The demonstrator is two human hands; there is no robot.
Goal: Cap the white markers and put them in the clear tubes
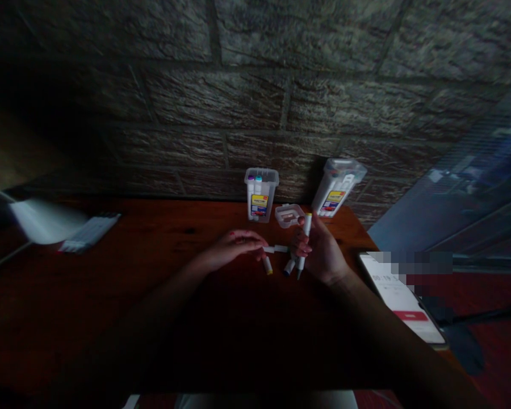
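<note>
My right hand [319, 253] is closed round a white marker [305, 230] with a yellow cap, held upright above the dark wooden table [162, 267]. My left hand [234, 245] reaches in from the left, its fingertips pinched on a white marker [276, 249] lying flat between the hands. Two more markers lie just below: one with a yellow end [267, 265] and one with a dark end [289, 267].
An open clear marker box [261, 195] with two markers in it stands by the stone wall. A second clear box [335, 188] leans to its right, with a small clear lid [288, 215] between them. A phone [402, 298] lies at the right edge; papers [89, 232] lie far left.
</note>
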